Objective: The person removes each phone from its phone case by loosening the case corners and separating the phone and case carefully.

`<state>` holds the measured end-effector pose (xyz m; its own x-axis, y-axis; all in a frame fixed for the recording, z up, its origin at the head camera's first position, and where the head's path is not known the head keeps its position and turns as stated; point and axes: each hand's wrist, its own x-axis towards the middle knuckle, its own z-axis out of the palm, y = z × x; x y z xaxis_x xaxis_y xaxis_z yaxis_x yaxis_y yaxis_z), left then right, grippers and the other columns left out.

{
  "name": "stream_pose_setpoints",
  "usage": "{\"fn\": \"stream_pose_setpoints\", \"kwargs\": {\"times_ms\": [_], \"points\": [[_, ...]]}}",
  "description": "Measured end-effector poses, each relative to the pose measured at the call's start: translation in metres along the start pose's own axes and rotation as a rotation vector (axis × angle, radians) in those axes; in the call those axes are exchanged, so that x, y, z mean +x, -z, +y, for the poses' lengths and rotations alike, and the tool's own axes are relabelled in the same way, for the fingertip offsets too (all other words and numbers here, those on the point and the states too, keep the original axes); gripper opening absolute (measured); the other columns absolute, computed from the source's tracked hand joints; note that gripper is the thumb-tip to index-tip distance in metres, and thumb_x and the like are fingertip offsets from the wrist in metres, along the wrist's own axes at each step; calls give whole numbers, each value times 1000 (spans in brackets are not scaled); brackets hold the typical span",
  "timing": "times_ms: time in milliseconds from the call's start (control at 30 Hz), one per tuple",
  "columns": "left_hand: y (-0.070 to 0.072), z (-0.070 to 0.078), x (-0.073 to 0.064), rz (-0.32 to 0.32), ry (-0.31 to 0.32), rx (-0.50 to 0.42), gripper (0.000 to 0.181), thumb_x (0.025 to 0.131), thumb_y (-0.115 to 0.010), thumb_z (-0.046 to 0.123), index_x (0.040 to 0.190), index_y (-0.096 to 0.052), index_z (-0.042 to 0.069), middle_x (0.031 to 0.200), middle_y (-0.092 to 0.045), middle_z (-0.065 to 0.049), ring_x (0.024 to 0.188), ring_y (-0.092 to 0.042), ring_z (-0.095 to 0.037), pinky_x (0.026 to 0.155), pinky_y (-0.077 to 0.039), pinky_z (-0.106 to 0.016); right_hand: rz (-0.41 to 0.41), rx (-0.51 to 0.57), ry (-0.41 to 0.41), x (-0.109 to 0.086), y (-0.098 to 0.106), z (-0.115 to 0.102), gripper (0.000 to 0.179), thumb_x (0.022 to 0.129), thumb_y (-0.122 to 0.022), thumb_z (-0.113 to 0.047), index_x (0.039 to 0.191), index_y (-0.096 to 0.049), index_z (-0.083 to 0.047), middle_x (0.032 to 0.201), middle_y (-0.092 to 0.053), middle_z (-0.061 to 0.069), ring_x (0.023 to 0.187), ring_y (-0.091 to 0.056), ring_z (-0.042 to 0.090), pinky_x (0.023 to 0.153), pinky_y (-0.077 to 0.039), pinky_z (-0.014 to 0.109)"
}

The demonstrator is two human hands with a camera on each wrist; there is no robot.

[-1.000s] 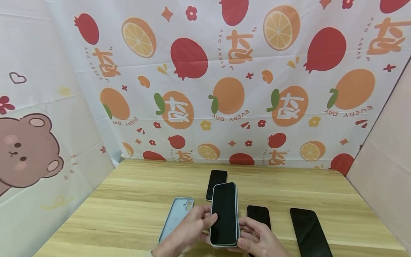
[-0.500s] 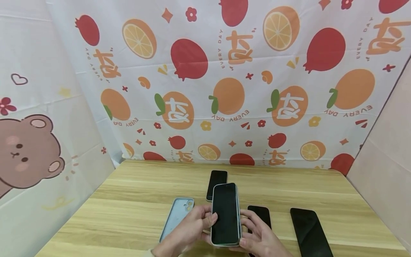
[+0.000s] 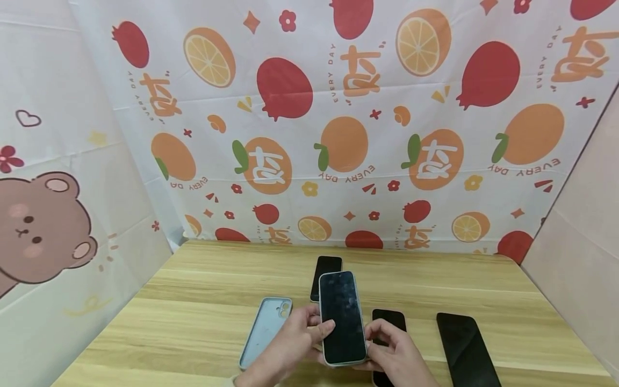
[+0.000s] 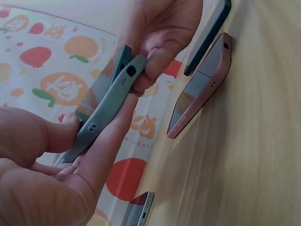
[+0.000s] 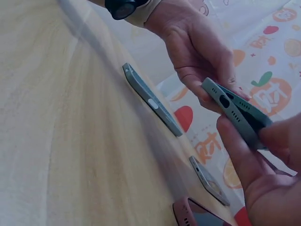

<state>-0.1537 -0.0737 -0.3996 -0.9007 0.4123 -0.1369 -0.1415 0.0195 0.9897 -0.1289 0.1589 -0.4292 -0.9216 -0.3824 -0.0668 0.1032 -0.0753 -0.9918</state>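
Observation:
A dark-screened phone sits partly inside a pale green phone case, held above the table. In the right wrist view, the teal edge of the phone stands tilted out of the case, leaving a gap on one side. My left hand grips the left side, thumb on the screen and fingers underneath. At the lower right corner, my right hand pinches the case edge, its thumb near the gap in the right wrist view. The wrist views show the case bent.
A light blue phone case lies inside-up on the wooden table, left of the hands. One phone lies behind the held one. Another in a pink case is partly under the right hand. A larger black phone lies farther right.
The held phone and case have turned slightly, the lower end swinging right, and the screen catches more light. My right hand has shifted a little rightward, its fingers more bent at the corner.

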Motion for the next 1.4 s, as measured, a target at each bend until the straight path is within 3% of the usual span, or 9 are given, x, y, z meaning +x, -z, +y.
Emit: {"fn": "stream_pose_setpoints", "kwargs": {"times_ms": [167,333,433,600,900,1100,1400], "points": [[-2,-1,0,48,23,65,44,96,-64,20,131,-50,-4,104,-67,-13,83,-70,-20,65,-62,-39,68,-166,-9,-1,2,-2,30,102,-56,-21,118,-62,4,103,-65,9,85,-64,20,77,-60,30],[-6,-4,3,73,37,104,45,93,-68,17,130,-52,-3,102,-65,-12,83,-70,-20,65,-62,-40,140,-300,-37,-2,3,-4,29,100,-60,-24,111,-66,2,80,-61,4,69,-58,19,63,-54,28],[-7,-6,4,97,24,139,43,92,-70,15,128,-53,-3,100,-65,-11,83,-69,-18,63,-62,-39,126,-272,-55,-2,4,-4,30,99,-61,-23,111,-66,4,76,-62,3,66,-61,18,64,-57,28],[-8,-6,4,111,25,162,43,92,-70,17,127,-53,-2,100,-64,-11,84,-69,-18,63,-62,-38,81,-196,-56,-3,4,-4,29,98,-62,-15,114,-64,9,85,-65,5,73,-66,18,71,-61,31],[-8,-6,5,117,15,185,43,92,-71,18,125,-53,-4,98,-63,-12,80,-69,-17,62,-61,-37,68,-125,-92,-2,5,-4,38,97,-63,-12,125,-57,12,97,-70,7,81,-69,17,79,-61,37],[-9,-8,4,117,-5,221,39,92,-71,16,123,-55,-1,95,-63,-10,78,-69,-17,61,-61,-36,53,-110,-102,-2,6,-4,35,96,-65,-13,121,-56,10,92,-66,5,80,-65,16,79,-61,38],[-2,-9,2,60,-20,155,38,100,-59,19,131,-51,-3,105,-67,-11,84,-72,-21,63,-62,-38,48,-48,-93,-2,12,-5,36,95,-66,-13,121,-55,10,93,-68,4,85,-68,17,81,-61,40]]}}
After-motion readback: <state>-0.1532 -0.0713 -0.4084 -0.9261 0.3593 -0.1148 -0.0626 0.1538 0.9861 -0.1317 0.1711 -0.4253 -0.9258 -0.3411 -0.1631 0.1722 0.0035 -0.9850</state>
